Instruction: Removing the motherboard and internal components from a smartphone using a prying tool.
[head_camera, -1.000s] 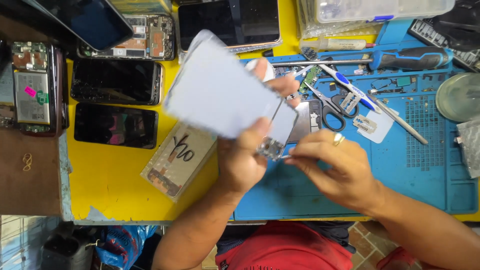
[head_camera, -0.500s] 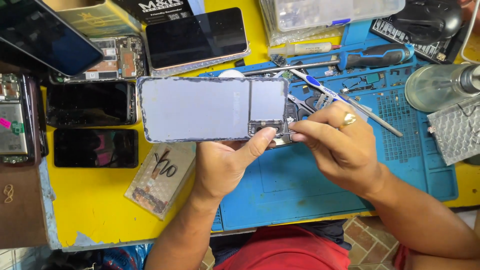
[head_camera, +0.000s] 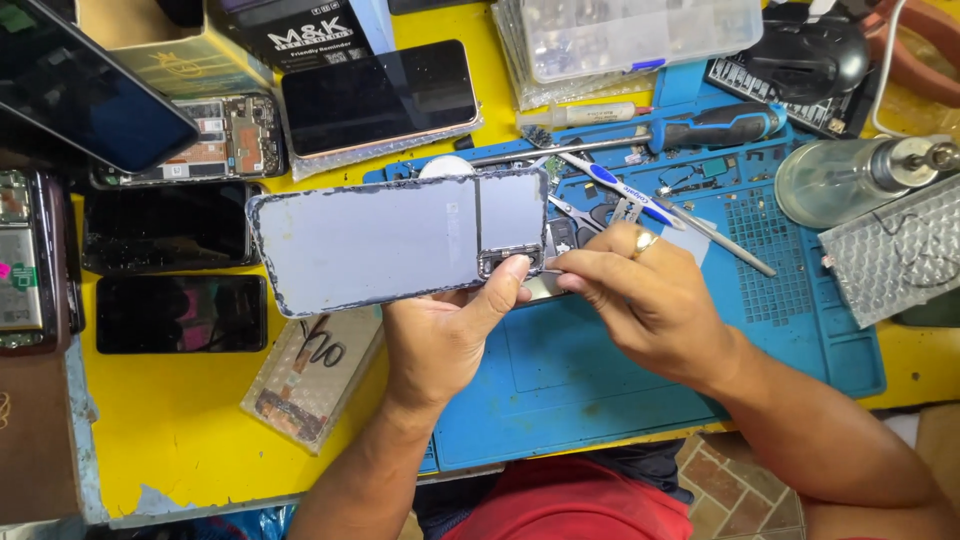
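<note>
My left hand (head_camera: 450, 335) holds a pale blue-grey phone back cover (head_camera: 395, 240) flat and level over the bench, inner face up, thumb pressed at its camera cutout (head_camera: 510, 262). My right hand (head_camera: 640, 295), a ring on one finger, pinches at that same corner beside the thumb; what its fingertips grip is too small to make out. Dark adhesive residue lines the cover's edges. Both hands hover above the blue repair mat (head_camera: 640, 390).
Several phones and screens (head_camera: 175, 310) lie on the yellow table at left. A bagged part (head_camera: 310, 375) sits under the cover. Screwdriver (head_camera: 700, 125), tweezers (head_camera: 700, 230), a clear parts box (head_camera: 640, 35) and a glass dispenser bottle (head_camera: 860, 175) crowd the mat's far side.
The cover went from tilted upward to lying flat and horizontal. The view has shifted, and my right hand's fingertips stay at the camera corner.
</note>
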